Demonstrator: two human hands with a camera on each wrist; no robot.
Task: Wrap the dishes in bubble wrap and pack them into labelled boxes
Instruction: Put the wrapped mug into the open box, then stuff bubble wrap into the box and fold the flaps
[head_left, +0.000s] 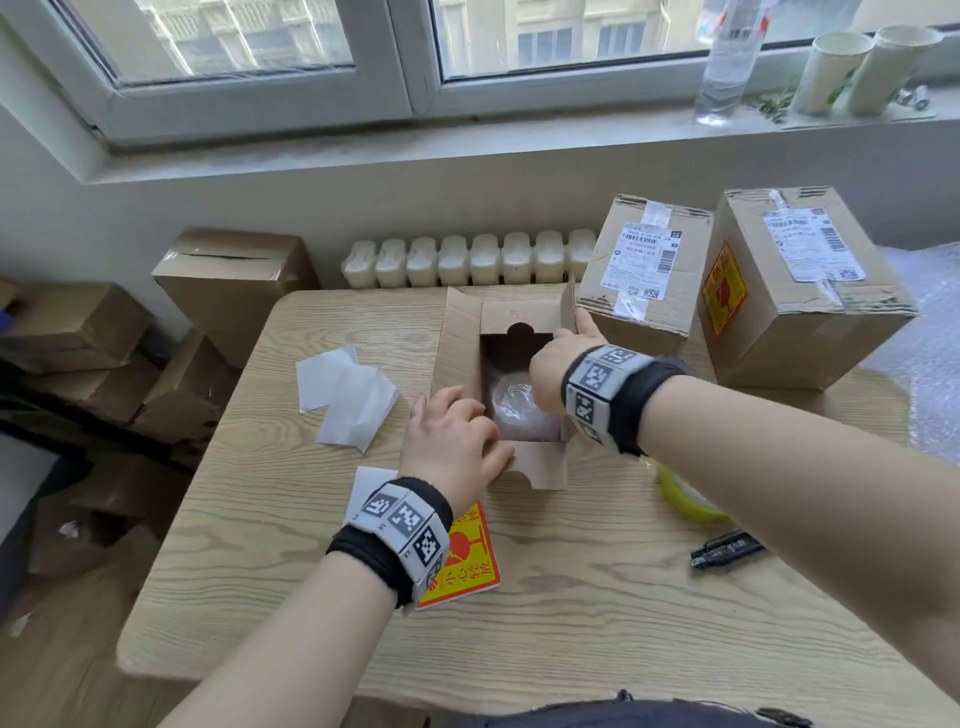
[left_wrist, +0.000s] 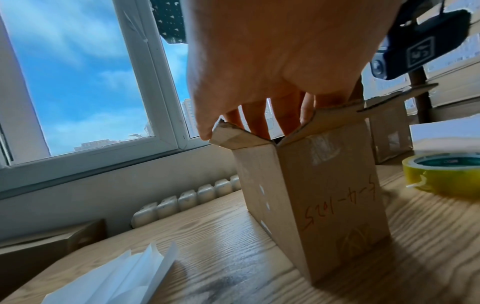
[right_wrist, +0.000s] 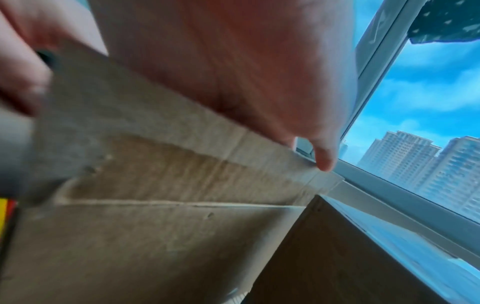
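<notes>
On the pale wood-grain table (head_left: 322, 613) a small brown cardboard box (head_left: 460, 338) stands upright with its top flaps open. Only the head view looks down into it: a dish bundled in clear bubble wrap (head_left: 519, 410) sits at the bottom, partly hidden by both hands. The left hand (head_left: 449, 441) rests on the box's near-left corner. The left wrist view shows what the head view cannot: the fingers (left_wrist: 255, 119) are straight and spread apart, reaching down inside the opening, with the thumb outside pressing the short left flap (left_wrist: 233, 135). That view also shows red handwriting on the box's near wall. The right hand (head_left: 558, 364) lies along the right flap, its index finger pointing toward the far corner. In the blurred right wrist view the palm (right_wrist: 246, 72) lies flat against the flap's upper edge; how the other fingers sit cannot be told.

Just right of the open box stand two taller taped cardboard boxes with white shipping labels (head_left: 641, 275), the farther-right one also bearing a red and yellow sticker. A yellow roll of tape (left_wrist: 446, 176) lies near-right of the box, largely covered by the right forearm in the head view, with a black marker (head_left: 727, 553) nearer still. White sheets of paper (head_left: 348, 400) lie to the left, and a red and yellow fragile sticker (head_left: 467, 561) lies under the left wrist. More cardboard boxes (head_left: 228, 280) are stacked on the floor at the far left.
</notes>
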